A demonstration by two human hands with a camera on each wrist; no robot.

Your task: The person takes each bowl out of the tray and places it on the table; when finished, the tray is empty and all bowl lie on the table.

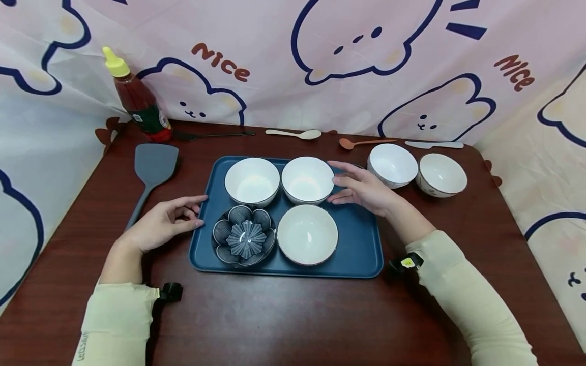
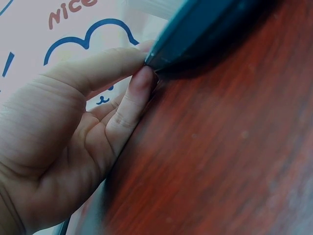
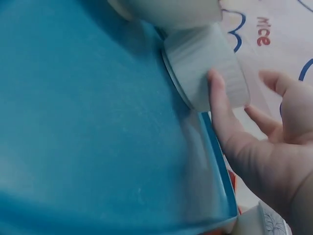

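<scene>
A blue rectangular tray (image 1: 357, 244) lies on the table, bearing three white bowls and a dark petal-shaped bowl (image 1: 246, 239). My left hand (image 1: 167, 221) is at the tray's left edge. The left wrist view shows that hand's (image 2: 68, 132) thumb and fingertip pinching the tray's rim (image 2: 164, 51). On the other side, my right hand (image 1: 363, 188) spreads its fingers beside the back right white bowl (image 1: 308, 179). A digit of the right hand (image 3: 269, 132) lies against that bowl's side (image 3: 195, 68). The other white bowls stand at the back left (image 1: 252, 180) and front right (image 1: 308, 235).
Two more white bowls (image 1: 392, 163) (image 1: 441, 175) stand right of the tray. Along the back lie a dark utensil (image 1: 220, 134), cream spoon (image 1: 297, 133), brown spoon (image 1: 361, 143) and pale knife (image 1: 435, 145). A grey spatula (image 1: 154, 165) and red sauce bottle (image 1: 142, 104) are at left.
</scene>
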